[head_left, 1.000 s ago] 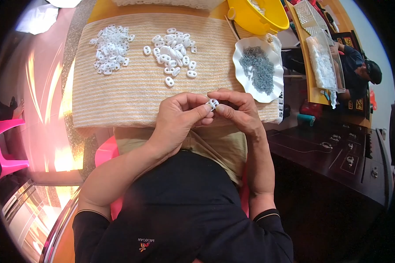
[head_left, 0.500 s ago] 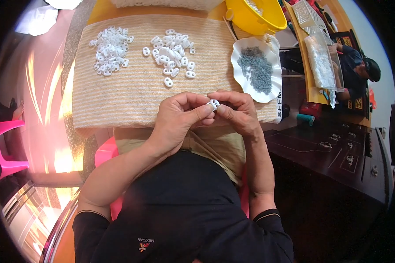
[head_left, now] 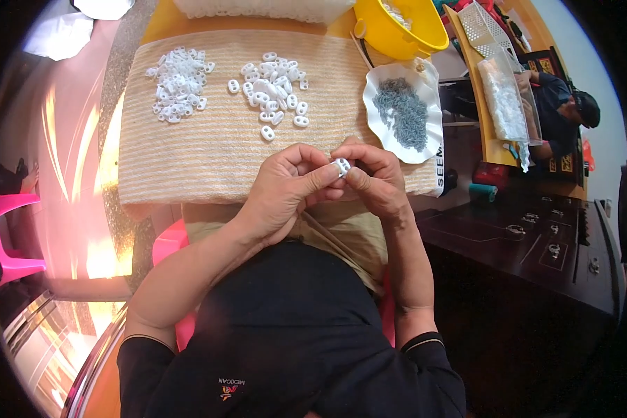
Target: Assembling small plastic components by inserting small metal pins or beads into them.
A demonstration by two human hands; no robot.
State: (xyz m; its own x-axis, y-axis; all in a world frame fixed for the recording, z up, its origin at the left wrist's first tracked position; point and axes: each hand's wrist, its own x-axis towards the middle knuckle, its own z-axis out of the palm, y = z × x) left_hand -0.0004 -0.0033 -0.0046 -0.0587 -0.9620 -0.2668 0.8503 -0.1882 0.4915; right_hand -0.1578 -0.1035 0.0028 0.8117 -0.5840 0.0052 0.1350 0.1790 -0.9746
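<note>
A small white oval cord lock with two holes point(head_left: 342, 167) is pinched between my fingertips, just past the near edge of the striped cloth point(head_left: 188, 157). My left hand point(head_left: 283, 182) grips it from one side by thumb and fingers; my right hand point(head_left: 377, 180) has thumb and forefinger on its other side. Beyond my hands lies a loose pile of similar white two-hole pieces point(head_left: 272, 87). Farther left is a heap of smaller white plastic parts point(head_left: 180, 87). To the right, a white wavy-edged dish point(head_left: 430, 136) holds many small grey springs point(head_left: 401, 115).
Behind the dish stands a yellow basin point(head_left: 428, 42) with white pieces inside. A clear container of white parts point(head_left: 265, 8) is at the far edge. Another person point(head_left: 561, 104) works at a table on the right. A dark panelled surface point(head_left: 508, 258) and pink stool point(head_left: 14, 263) flank me.
Both hands keep the same pinch on the cord lock, which has turned slightly between the fingertips. The whole view has shifted a little.
</note>
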